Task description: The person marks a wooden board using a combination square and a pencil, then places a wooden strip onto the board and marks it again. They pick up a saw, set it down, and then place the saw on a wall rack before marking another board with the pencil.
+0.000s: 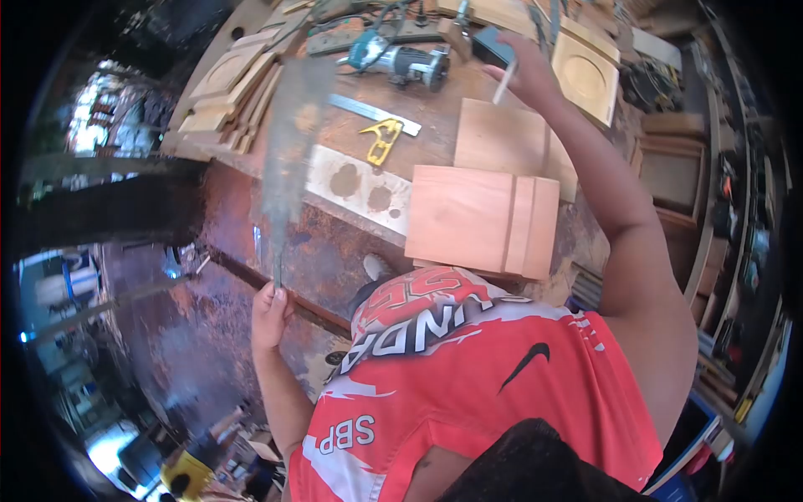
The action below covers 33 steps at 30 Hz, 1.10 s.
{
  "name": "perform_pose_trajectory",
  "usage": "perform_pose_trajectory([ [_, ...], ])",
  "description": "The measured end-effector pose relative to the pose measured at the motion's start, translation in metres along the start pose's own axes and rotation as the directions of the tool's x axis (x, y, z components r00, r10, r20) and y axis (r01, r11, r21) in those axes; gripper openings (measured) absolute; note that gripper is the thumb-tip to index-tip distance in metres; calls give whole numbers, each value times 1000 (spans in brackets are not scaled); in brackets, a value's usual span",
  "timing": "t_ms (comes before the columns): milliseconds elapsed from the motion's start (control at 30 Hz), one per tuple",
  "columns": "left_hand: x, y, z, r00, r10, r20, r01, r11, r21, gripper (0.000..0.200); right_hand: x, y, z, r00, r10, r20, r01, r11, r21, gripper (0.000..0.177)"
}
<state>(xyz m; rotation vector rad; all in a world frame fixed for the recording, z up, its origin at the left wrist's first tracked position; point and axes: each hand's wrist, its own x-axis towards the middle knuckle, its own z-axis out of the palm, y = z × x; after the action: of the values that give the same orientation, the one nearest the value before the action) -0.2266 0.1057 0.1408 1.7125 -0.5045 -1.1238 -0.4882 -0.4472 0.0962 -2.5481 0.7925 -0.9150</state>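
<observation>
My left hand (272, 314) is closed around the narrow end of a long, flat grey blade-like tool (294, 151). The tool is smeared by motion and points away from me across the bench's near edge. Farther off, my right hand (535, 77) pinches a thin pale stick (504, 82) above a flat wooden board (500, 134). Just beyond its fingers lies a dark blue block (493, 46). Closer to me, a grooved pinkish wooden panel (473, 219) overlaps that board.
A teal-and-grey power tool (401, 63) lies at the back of the bench. Nearer are a metal ruler (376, 115), a yellow clamp-like tool (384, 142) and a white board with stained patches (322, 171). Wooden panels (230, 79) are stacked left; another panel (584, 77) lies right.
</observation>
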Motion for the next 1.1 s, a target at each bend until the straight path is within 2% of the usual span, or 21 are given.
perform_pose_trajectory([
  [33,14,-5,10,999,-5,34,5,1000,13,40,-31,4,-17,992,-56,-111,56,998,-5,54],
  [100,48,-7,34,985,174,12,-173,981,-85,39,-94,11,-53,971,155,-181,-173,981,-92,58],
  [167,95,0,55,955,281,100,-289,954,84,36,-155,25,-71,839,486,-245,-522,845,-111,63],
  [200,117,15,71,929,317,191,-354,912,208,34,-175,26,-76,823,500,-270,-543,832,-114,63],
  [233,137,34,89,898,340,280,-422,847,324,32,-193,25,-78,655,734,-179,-743,669,27,68],
  [267,154,53,115,887,330,323,-426,855,297,33,-208,24,-78,438,898,-44,-886,440,148,72],
  [300,173,68,142,874,318,367,-428,862,271,36,-216,20,-75,418,906,-58,-891,422,165,72],
  [367,215,85,183,858,179,482,-340,901,269,43,-224,7,-64,347,935,79,-899,307,313,81],
  [467,266,90,232,755,160,636,-431,852,297,50,-230,-2,-55,362,931,49,-859,312,407,80],
  [500,278,90,246,774,36,633,-377,829,414,51,-231,-4,-52,388,921,32,-840,339,424,77],
  [533,287,88,254,788,-88,609,-320,787,527,53,-234,-2,-45,402,914,-59,-838,393,379,69],
  [567,288,91,260,781,-92,618,-332,777,535,53,-238,0,-39,389,919,-69,-836,384,391,69],
  [633,291,95,272,757,-144,638,-310,780,544,56,-245,5,-27,466,877,-114,-791,471,391,61],
  [667,291,96,275,753,-151,641,-314,772,552,56,-240,-8,-33,485,871,-79,-819,484,307,54],
  [733,290,96,278,791,-160,591,-203,842,500,60,-235,-13,-33,458,886,-66,-830,454,324,52],
  [767,286,96,282,790,-166,590,-201,839,505,60,-234,-14,-34,445,894,-54,-837,437,329,50],
  [833,278,95,289,874,-119,472,-139,869,476,59,-234,-18,-40,438,897,-58,-826,427,368,47],
  [933,287,75,296,888,-134,440,-126,849,514,60,-232,-18,-47,418,908,17,-825,372,426,44],
  [967,291,69,298,885,-140,444,-128,845,520,60,-230,-24,-49,396,918,31,-818,338,466,42],
  [1033,303,58,300,912,-37,408,-269,695,667,62,-232,-24,-46,370,927,51,-809,295,508,40],
  [1100,315,58,308,910,-9,416,-290,703,650,63,-234,-16,-40,431,901,36,-739,330,588,43],
])
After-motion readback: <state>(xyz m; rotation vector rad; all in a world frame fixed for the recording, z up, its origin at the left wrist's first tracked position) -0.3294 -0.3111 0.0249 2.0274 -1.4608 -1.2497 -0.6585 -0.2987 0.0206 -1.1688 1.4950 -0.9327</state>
